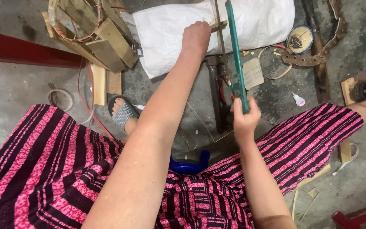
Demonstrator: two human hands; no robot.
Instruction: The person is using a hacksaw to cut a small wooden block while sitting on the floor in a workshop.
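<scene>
My right hand grips the lower end of a long green saw frame that runs up and away from me. My left hand is stretched forward, closed around a thin wooden strip that lies over a white sack. The saw frame passes just right of that strip. I sit low on a blue stool, with pink and black striped cloth over both legs.
A pile of wood pieces and a woven hoop lies at the upper left. A roll of tape, a small glue bottle, a bowl of nails and dark metal tools lie on the concrete floor.
</scene>
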